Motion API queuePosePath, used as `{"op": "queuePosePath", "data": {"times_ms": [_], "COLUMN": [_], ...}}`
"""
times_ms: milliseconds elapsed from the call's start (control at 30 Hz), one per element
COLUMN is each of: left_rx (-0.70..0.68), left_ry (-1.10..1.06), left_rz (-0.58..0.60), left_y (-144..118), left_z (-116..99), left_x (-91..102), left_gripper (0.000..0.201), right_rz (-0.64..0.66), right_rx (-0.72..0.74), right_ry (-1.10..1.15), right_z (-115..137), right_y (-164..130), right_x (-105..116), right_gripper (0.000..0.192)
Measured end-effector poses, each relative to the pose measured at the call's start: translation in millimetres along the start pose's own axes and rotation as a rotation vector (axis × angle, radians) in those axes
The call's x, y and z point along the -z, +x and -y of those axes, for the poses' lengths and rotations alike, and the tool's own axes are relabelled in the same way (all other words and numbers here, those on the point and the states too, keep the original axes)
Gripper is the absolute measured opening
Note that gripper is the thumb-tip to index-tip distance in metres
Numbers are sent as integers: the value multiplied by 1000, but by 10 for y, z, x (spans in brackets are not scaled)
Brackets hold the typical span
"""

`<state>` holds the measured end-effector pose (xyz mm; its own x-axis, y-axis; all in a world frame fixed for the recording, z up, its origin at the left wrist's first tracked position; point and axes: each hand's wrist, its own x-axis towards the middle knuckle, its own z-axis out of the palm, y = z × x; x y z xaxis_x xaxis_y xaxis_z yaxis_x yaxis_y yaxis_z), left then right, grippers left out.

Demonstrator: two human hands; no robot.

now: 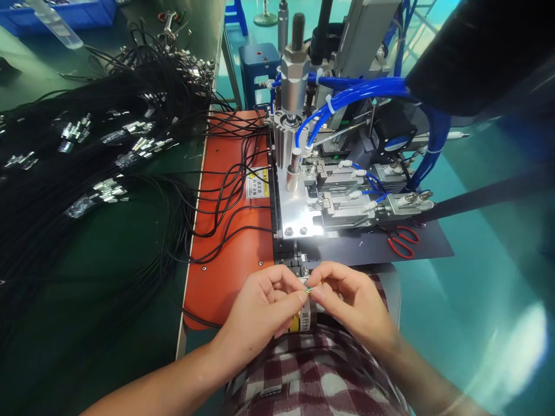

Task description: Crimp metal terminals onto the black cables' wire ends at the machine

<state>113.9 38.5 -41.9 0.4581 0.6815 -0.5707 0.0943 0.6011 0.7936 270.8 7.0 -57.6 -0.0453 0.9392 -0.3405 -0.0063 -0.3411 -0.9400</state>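
My left hand (269,300) and my right hand (347,294) meet in front of my body, fingertips almost touching. Between them show the thin coloured wires (309,290), greenish and bluish. Thumb and forefinger of each hand are pinched on these wires. Most of the wires are hidden by the fingers. Just beyond the fingertips lies the dark track (297,260) of the machine, with a small metal connector (304,257) on it. A black cable (202,320) runs over the near end of the orange plate toward my left hand; where it ends is hidden.
Several black cables cross the orange plate (234,248) into the machine (299,202). Bundled cables with metal connectors (108,190) cover the table at left. Red-handled scissors (403,241) lie right of the machine. Blue air hoses (364,86) arch above it. A blue stool (259,63) stands behind.
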Motion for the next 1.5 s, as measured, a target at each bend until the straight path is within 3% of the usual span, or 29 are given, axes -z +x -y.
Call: {"op": "queuePosePath", "data": {"times_ms": [167,267,367,433,500,567,633,767,900,1067,1233,1500], "left_rx": [-74,-346,-597,-516,-297,-115,-51,-233,-522,-785,-876,-891], "left_ry": [106,347,500,432,265,136,144,455,763,1036,1301,1355], "left_rz": [-62,-177,-186,-130,-70,-26,-24,-117,-192,-104,-67,-83], "left_y": [-11,-31,-18,17,57,84,90,63,106,254,300,311], "left_z": [24,46,49,37,20,2,-19,-75,-72,29,76,102], "left_x": [-3,12,48,73,89,93,84,60,129,311,409,440], "left_gripper": [16,9,9,9,10,13,15,9,10,27,33,36], "right_rz": [-71,-125,-131,-68,-1,1,-58,-147,-147,-71,-37,-30], "right_rx": [181,334,270,120,9,-9,62,186,62,-55,-92,-94], "right_ry": [-203,-308,-190,-30,78,69,-24,-149,-20,76,114,85], "right_z": [-42,-46,-28,-23,-31,-51,-73,-69,-43,-137,-226,-275], "right_y": [-43,-56,-26,13,46,59,49,43,160,355,408,422], "right_x": [-35,-43,-56,-61,-61,-56,-46,5,84,130,127,129], "right_gripper": [14,13,15,18,19,19,17,15,17,26,29,27]}}
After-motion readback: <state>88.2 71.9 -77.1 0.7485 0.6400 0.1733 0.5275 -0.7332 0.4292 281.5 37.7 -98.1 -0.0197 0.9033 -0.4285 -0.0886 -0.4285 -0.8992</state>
